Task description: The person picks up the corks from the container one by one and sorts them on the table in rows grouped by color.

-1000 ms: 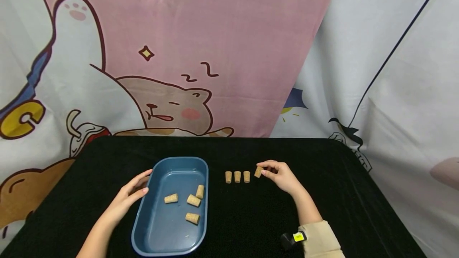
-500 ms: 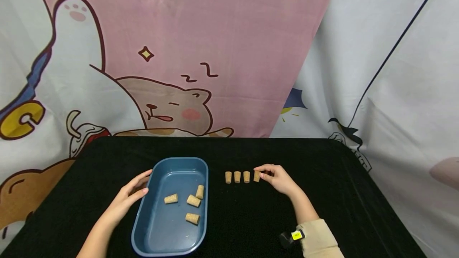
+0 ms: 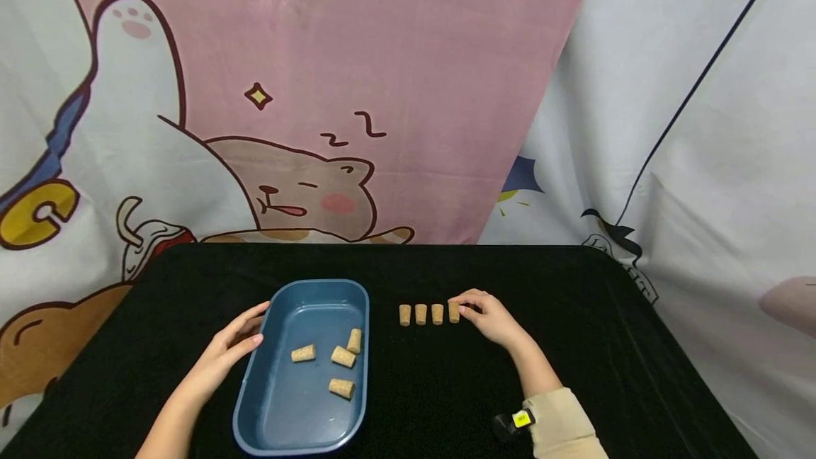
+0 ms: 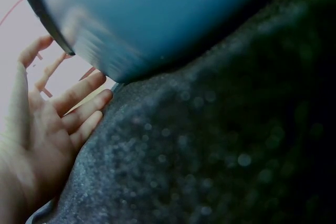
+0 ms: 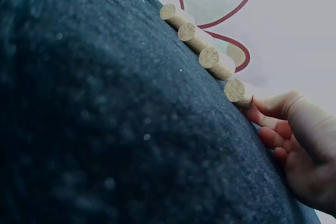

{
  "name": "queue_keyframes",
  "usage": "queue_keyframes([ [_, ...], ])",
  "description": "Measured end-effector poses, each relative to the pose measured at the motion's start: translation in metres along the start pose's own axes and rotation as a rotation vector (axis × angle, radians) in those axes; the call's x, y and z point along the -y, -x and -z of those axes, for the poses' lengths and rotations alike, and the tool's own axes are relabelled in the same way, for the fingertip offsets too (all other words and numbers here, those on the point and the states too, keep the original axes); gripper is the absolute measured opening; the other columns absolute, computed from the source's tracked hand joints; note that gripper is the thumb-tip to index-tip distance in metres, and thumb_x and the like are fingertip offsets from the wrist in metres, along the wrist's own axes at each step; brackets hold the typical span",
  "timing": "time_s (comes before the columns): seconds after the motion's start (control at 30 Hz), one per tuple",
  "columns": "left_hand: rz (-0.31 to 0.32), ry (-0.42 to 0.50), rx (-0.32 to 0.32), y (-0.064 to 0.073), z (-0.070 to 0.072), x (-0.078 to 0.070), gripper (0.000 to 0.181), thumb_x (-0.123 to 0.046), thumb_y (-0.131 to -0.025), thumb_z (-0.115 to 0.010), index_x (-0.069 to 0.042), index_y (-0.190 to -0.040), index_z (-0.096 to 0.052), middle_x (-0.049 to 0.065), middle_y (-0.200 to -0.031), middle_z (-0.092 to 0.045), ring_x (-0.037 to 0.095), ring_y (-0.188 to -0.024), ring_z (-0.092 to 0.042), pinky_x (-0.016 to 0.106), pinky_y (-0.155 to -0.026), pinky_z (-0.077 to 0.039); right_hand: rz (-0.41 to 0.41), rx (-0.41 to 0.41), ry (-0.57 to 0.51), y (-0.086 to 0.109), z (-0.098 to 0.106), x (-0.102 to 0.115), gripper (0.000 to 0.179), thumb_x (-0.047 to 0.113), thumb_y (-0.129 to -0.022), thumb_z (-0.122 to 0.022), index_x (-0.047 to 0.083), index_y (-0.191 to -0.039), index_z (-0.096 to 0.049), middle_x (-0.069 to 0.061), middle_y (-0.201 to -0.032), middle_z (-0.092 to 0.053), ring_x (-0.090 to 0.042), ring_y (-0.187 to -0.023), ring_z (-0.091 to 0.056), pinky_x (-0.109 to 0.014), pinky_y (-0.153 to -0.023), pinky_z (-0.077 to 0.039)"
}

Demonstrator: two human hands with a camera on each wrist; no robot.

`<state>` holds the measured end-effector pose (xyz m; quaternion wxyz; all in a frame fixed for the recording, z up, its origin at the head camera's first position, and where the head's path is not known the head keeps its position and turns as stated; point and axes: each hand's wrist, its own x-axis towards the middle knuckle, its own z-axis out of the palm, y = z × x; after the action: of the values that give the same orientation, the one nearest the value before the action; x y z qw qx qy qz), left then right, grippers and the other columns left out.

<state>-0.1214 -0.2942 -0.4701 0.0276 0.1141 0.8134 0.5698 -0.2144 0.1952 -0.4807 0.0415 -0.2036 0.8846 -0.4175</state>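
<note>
My left hand (image 3: 219, 354) rests on the left side of a blue tray (image 3: 245, 413), its fingers extended along the rim; in the left wrist view the fingertips (image 4: 98, 80) meet the outer wall. Several corks (image 3: 303, 353) lie scattered inside that tray. To its right, my right hand (image 3: 496, 319) pinches a cork (image 3: 454, 312) between thumb and fingers, at the right end of a short row. The three other corks (image 3: 421, 314) of the row lie side by side, slightly apart. Their round ends show in the right wrist view, where the pinched cork (image 5: 235, 92) comes nearest.
A black cloth (image 3: 433, 402) covers the table. Behind it hangs a printed curtain (image 3: 408, 183) with a sleeping cartoon animal. A black device (image 3: 508, 427) with a yellow label sits at my right wrist, beside a beige sleeve (image 3: 564, 420).
The right hand has shifted slightly left and brought its cork from a tilt into line with the row. My left hand and the tray look unchanged.
</note>
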Motion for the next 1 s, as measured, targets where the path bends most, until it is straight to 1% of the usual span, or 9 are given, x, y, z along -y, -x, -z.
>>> queue_keyframes([
  [0.07,0.013,0.0,0.001,0.0,-0.001,0.0,0.051,-0.019,-0.101,-0.049,-0.009,-0.148,-0.033,0.026,-0.139,-0.044,0.009,-0.113,-0.052,0.034,-0.085,-0.046,-0.004,-0.005,0.009,0.0,-0.001,0.001,0.021,0.011,-0.095,-0.057,0.013,-0.111,-0.07,-0.001,-0.11,-0.063,-0.024,-0.104,-0.055,-0.049,-0.089,-0.043],
  [0.17,0.026,0.004,-0.001,0.0,-0.002,0.0,0.052,-0.02,-0.1,-0.049,-0.01,-0.148,-0.033,0.026,-0.14,-0.043,0.024,-0.118,-0.05,0.038,-0.086,-0.045,-0.014,-0.005,0.003,0.001,-0.001,0.002,0.021,0.01,-0.094,-0.058,0.014,-0.111,-0.069,0.0,-0.109,-0.063,-0.024,-0.104,-0.055,-0.05,-0.089,-0.043],
  [0.2,0.028,0.005,-0.001,0.0,-0.002,0.0,0.052,-0.02,-0.1,-0.049,-0.01,-0.149,-0.032,0.026,-0.14,-0.043,0.025,-0.118,-0.05,0.039,-0.086,-0.045,-0.018,-0.005,0.007,0.001,0.0,0.002,0.021,0.011,-0.094,-0.058,0.014,-0.112,-0.069,0.0,-0.109,-0.062,-0.024,-0.104,-0.055,-0.05,-0.089,-0.043],
  [0.3,0.028,0.009,-0.001,0.0,-0.002,0.0,0.052,-0.02,-0.1,-0.049,-0.01,-0.149,-0.032,0.026,-0.14,-0.043,0.023,-0.117,-0.05,0.039,-0.086,-0.045,-0.034,-0.005,0.006,0.002,0.001,0.003,0.022,0.013,-0.094,-0.058,0.016,-0.113,-0.069,0.001,-0.111,-0.062,-0.023,-0.105,-0.055,-0.05,-0.09,-0.043],
  [0.43,0.023,0.011,0.003,0.0,-0.001,0.0,0.052,-0.02,-0.1,-0.049,-0.01,-0.149,-0.032,0.026,-0.139,-0.044,0.013,-0.113,-0.052,0.039,-0.086,-0.045,-0.035,-0.016,0.005,0.002,0.003,0.001,0.023,0.016,-0.094,-0.059,0.015,-0.115,-0.068,0.0,-0.111,-0.062,-0.021,-0.099,-0.056,-0.045,-0.086,-0.045],
  [0.57,0.01,0.009,0.005,-0.001,0.0,0.0,0.052,-0.019,-0.1,-0.049,-0.01,-0.149,-0.032,0.026,-0.139,-0.044,0.007,-0.111,-0.052,0.036,-0.086,-0.046,-0.043,-0.056,-0.028,0.002,0.005,0.002,0.026,0.017,-0.094,-0.06,0.011,-0.118,-0.066,-0.003,-0.112,-0.062,-0.019,-0.09,-0.055,-0.038,-0.077,-0.045],
  [0.73,0.007,0.001,0.004,0.0,0.0,0.0,0.051,-0.019,-0.101,-0.048,-0.01,-0.148,-0.033,0.026,-0.139,-0.044,0.002,-0.11,-0.051,0.034,-0.086,-0.046,-0.053,-0.124,-0.086,0.003,0.007,0.006,0.03,0.019,-0.093,-0.062,0.009,-0.121,-0.064,-0.006,-0.113,-0.061,-0.02,-0.092,-0.055,-0.036,-0.077,-0.045],
  [0.9,0.012,-0.012,0.001,0.0,-0.001,0.0,0.052,-0.02,-0.1,-0.049,-0.011,-0.149,-0.032,0.025,-0.14,-0.043,0.003,-0.111,-0.051,0.04,-0.087,-0.043,0.003,-0.203,-0.128,0.004,0.009,0.015,0.033,0.018,-0.09,-0.066,0.006,-0.122,-0.063,-0.008,-0.112,-0.061,-0.021,-0.091,-0.055,-0.035,-0.074,-0.046],
  [1.0,0.016,-0.012,-0.002,0.0,-0.001,0.0,0.052,-0.021,-0.1,-0.049,-0.011,-0.149,-0.032,0.025,-0.139,-0.044,0.005,-0.111,-0.051,0.043,-0.088,-0.043,0.048,-0.222,-0.149,0.006,0.01,0.028,0.034,0.015,-0.09,-0.068,0.006,-0.122,-0.063,-0.012,-0.112,-0.061,-0.021,-0.09,-0.054,-0.032,-0.073,-0.046],
])
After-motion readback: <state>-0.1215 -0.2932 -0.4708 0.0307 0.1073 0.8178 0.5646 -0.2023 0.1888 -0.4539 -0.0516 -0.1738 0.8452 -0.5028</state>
